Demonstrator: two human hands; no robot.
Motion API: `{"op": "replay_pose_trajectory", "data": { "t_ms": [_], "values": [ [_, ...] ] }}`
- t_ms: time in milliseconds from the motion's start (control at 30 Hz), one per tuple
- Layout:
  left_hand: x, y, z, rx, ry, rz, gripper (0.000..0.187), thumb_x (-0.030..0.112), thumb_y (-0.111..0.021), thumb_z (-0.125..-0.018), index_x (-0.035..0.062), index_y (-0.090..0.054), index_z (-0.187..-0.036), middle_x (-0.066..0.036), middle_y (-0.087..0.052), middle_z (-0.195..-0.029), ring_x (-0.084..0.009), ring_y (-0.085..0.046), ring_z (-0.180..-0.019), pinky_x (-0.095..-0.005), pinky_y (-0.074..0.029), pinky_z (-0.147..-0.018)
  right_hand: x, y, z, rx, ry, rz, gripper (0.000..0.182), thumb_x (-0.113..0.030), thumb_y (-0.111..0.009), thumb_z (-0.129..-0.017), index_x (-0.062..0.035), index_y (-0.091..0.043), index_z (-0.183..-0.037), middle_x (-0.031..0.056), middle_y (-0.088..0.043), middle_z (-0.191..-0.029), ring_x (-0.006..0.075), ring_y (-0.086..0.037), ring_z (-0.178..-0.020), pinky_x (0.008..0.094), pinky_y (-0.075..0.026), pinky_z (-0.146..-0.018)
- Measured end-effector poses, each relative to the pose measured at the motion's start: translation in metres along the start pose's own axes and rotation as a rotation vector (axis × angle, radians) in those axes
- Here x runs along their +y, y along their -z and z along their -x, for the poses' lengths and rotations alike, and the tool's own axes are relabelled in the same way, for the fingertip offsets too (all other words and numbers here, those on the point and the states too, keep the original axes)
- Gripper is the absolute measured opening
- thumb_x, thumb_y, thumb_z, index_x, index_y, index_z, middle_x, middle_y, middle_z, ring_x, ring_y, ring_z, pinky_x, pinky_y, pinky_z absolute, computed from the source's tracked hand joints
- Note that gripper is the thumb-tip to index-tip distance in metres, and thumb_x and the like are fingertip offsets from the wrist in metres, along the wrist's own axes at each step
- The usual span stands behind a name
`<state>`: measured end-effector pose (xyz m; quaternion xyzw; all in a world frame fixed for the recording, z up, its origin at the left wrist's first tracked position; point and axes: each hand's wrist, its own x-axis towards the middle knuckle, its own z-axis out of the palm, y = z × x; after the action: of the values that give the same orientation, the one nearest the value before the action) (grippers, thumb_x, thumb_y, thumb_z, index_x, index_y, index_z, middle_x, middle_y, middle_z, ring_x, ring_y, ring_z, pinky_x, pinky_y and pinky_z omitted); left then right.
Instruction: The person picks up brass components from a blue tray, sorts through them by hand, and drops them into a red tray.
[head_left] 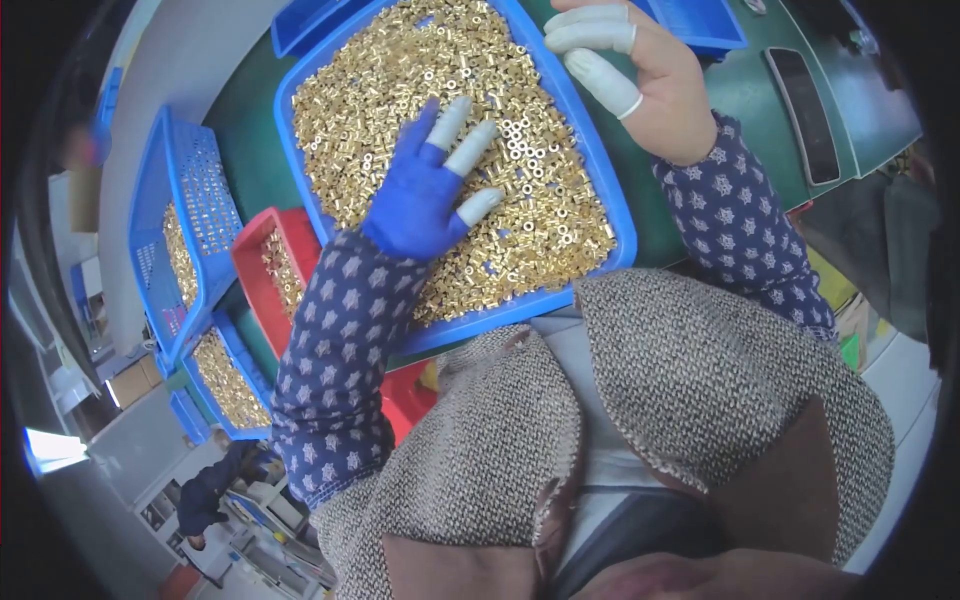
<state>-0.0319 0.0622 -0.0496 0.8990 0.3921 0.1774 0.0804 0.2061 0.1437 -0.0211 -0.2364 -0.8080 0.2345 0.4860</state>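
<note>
Small gold-coloured metal fittings [400, 65], short and hollow like nuts or bushings, fill a large blue tray [607, 190]. My left hand [415, 200], in a blue glove with white finger covers, lies over them with its fingers spread. Nothing shows in its grasp. A cluster of fittings to the right of its fingertips has the ring ends facing up. Above the tray's right rim is my right hand [655, 85], bare except for white covers on the thumb and fingers. Its thumb stands slightly apart from the loosely bent fingers, and no part is visible between them.
On the left are a red bin [262, 285], a blue perforated basket [205, 190] and a lower blue bin [262, 385], each with fittings. Another blue tray [700, 25] and a phone-like dark device [803, 115] rest on the green table [740, 75]. A person [205, 500] is in the background.
</note>
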Motion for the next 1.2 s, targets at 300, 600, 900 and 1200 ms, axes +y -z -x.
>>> {"op": "replay_pose_trajectory", "data": {
  "t_ms": [300,600,900,1200],
  "values": [
    [0.013,0.007,0.028,-0.098,-0.107,0.121,0.043,0.034,-0.042,-0.086,0.0096,-0.041,-0.121,-0.013,-0.037,-0.125,-0.0279,-0.039,-0.112,-0.0419,-0.032,-0.092,0.002,-0.002,0.001,-0.040,0.006,0.034,0.017,-0.009,-0.047,-0.085,-0.0069,-0.059,-0.097,0.0105,-0.056,-0.102,0.0233,-0.050,-0.101,0.0345,-0.038,-0.091],
    [0.026,0.001,0.035,-0.032,-0.094,-0.002,0.037,0.038,-0.035,-0.085,0.0122,-0.047,-0.110,-0.010,-0.044,-0.105,-0.0254,-0.048,-0.086,-0.0370,-0.039,-0.069,0.002,-0.004,0.003,-0.050,-0.023,0.024,0.016,-0.009,-0.048,-0.085,-0.0076,-0.059,-0.097,0.0103,-0.056,-0.102,0.0237,-0.050,-0.101,0.0362,-0.038,-0.091],
    [0.033,-0.012,0.026,0.002,0.041,-0.045,0.025,0.026,-0.053,-0.079,0.0077,-0.051,-0.096,-0.011,-0.051,-0.085,-0.0270,-0.051,-0.067,-0.0354,-0.044,-0.051,0.003,-0.007,0.002,-0.065,0.033,0.056,0.016,-0.009,-0.048,-0.085,-0.0080,-0.059,-0.097,0.0106,-0.055,-0.102,0.0232,-0.051,-0.099,0.0348,-0.039,-0.090],
    [0.040,0.004,0.028,-0.086,0.245,-0.041,0.019,0.032,-0.050,-0.082,0.0126,-0.053,-0.082,-0.006,-0.048,-0.063,-0.0255,-0.051,-0.055,-0.0353,-0.041,-0.044,0.003,-0.009,0.005,-0.085,0.043,0.029,0.017,-0.009,-0.047,-0.085,-0.0066,-0.058,-0.097,0.0109,-0.056,-0.099,0.0235,-0.053,-0.094,0.0343,-0.042,-0.085]
  ]
}}
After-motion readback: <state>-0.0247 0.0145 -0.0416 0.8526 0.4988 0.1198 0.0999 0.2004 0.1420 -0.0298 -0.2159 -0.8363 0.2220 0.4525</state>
